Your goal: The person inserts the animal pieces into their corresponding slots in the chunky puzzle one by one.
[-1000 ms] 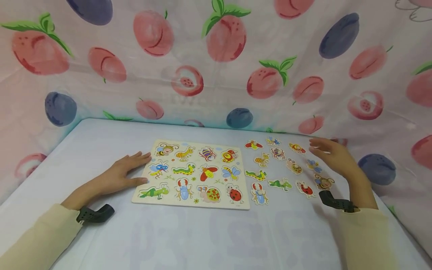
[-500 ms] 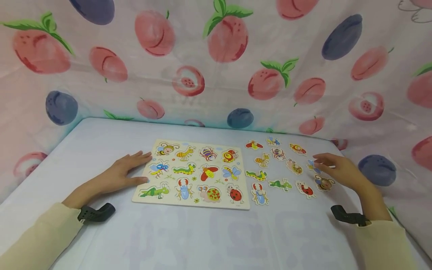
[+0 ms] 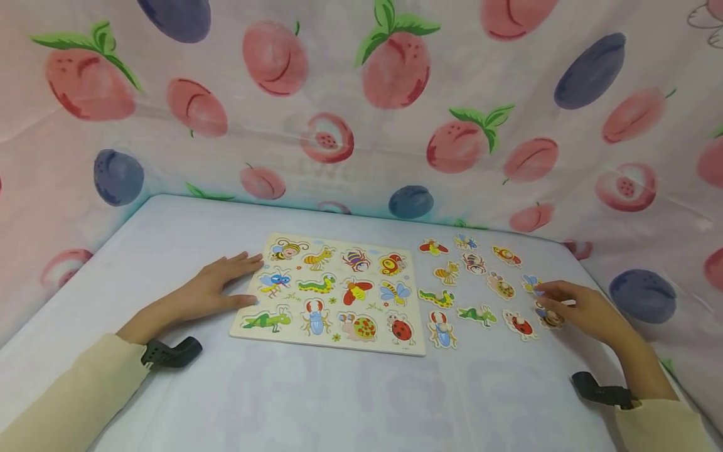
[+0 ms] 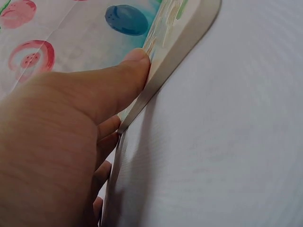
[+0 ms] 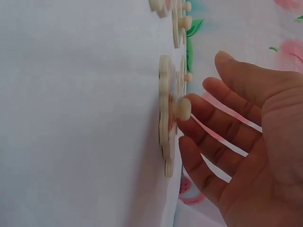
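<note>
My left hand [image 3: 206, 290] rests at the left edge of a wooden insect puzzle board [image 3: 327, 344], its fingers spread. In the left wrist view the thumb [image 4: 125, 78] touches the board's rim. Over the right end of the loose pieces hovers my right hand [image 3: 590, 314], fingers loosely bent. It partly covers a bee puzzle piece [image 3: 548, 319], and a blue-winged insect piece [image 3: 530, 282] lies by its fingertips. From the right wrist, a puzzle piece [image 5: 164, 94] shows edge-on with a round knob [image 5: 182, 109] close to the fingers, which are not closed round it.
Several knobbed pieces lie right of the board, among them a ladybug [image 3: 519, 325], a grasshopper [image 3: 477, 315], a caterpillar [image 3: 437, 297] and a stag beetle [image 3: 442, 331]. A fruit-print curtain [image 3: 367, 144] stands behind the white table [image 3: 316, 402].
My right hand has moved toward me and slightly right, from beside the far butterfly piece to the bee piece. The left hand stays at the board. The head view has shifted slightly.
</note>
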Tool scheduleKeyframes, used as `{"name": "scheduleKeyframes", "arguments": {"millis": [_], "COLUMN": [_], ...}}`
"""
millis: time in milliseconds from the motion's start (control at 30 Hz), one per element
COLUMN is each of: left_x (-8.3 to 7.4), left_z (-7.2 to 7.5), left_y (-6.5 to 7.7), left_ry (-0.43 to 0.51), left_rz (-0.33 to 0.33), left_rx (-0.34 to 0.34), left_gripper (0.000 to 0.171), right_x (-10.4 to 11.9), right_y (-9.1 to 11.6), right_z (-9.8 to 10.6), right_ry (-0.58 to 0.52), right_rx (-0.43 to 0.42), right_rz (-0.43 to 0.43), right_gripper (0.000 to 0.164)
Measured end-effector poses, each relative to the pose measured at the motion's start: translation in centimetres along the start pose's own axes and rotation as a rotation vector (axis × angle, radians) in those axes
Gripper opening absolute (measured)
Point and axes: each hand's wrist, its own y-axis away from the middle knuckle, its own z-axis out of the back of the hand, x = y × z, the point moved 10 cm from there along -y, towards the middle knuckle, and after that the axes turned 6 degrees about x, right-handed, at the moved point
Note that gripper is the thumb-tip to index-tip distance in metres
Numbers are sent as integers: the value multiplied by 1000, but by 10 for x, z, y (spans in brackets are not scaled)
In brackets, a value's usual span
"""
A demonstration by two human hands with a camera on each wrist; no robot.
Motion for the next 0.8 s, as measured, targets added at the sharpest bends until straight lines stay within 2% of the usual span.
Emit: {"name": "scheduleKeyframes", "arguments": {"millis": [133, 400, 633, 800], "left_x": [2, 4, 4, 3], "left_z": [-1, -1, -2, -1], "left_y": [0, -1, -1, 0], "left_ry": [2, -4, 0, -1], "left_rz": [16, 35, 37, 30], "left_rx": [6, 11, 13, 4], "left_gripper": [76, 76, 76, 76], "right_x": [-3, -12, -20, -28], "right_y": [5, 12, 20, 19], "right_z": [0, -4, -3, -10], "right_ry": [-20, -67, -106, -124], "right_rx": [-3, 23, -48, -4], "right_rz": [11, -31, 19, -6], "right_gripper": [49, 49, 41, 41]}}
